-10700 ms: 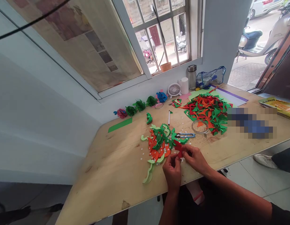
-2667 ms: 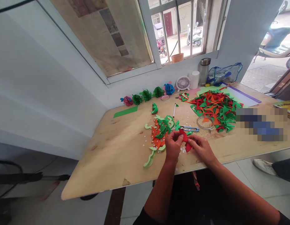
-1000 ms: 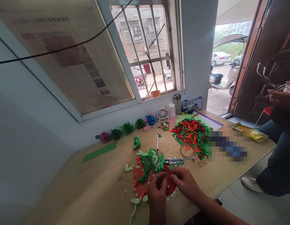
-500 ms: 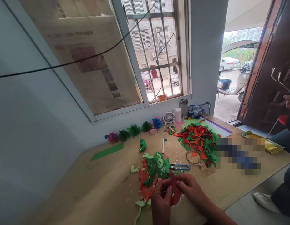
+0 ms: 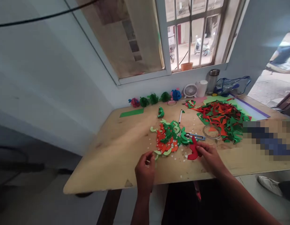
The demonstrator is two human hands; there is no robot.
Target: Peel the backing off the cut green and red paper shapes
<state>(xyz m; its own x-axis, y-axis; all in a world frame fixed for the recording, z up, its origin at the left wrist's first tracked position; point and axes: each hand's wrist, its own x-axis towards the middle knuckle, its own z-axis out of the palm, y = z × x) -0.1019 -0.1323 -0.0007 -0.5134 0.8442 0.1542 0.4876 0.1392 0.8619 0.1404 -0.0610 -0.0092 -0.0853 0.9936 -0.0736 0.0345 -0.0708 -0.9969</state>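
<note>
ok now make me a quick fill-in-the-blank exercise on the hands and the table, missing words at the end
1. The right hand holds a paper cutout coloured ____.
2. The left hand is right beside paper strips coloured pale ____.
3. The row of folded shapes by the wall includes exactly ____ green ones.
4. In the picture, the white fan stands to the ____ of the bottle.

Missing words: red; green; three; left.
</note>
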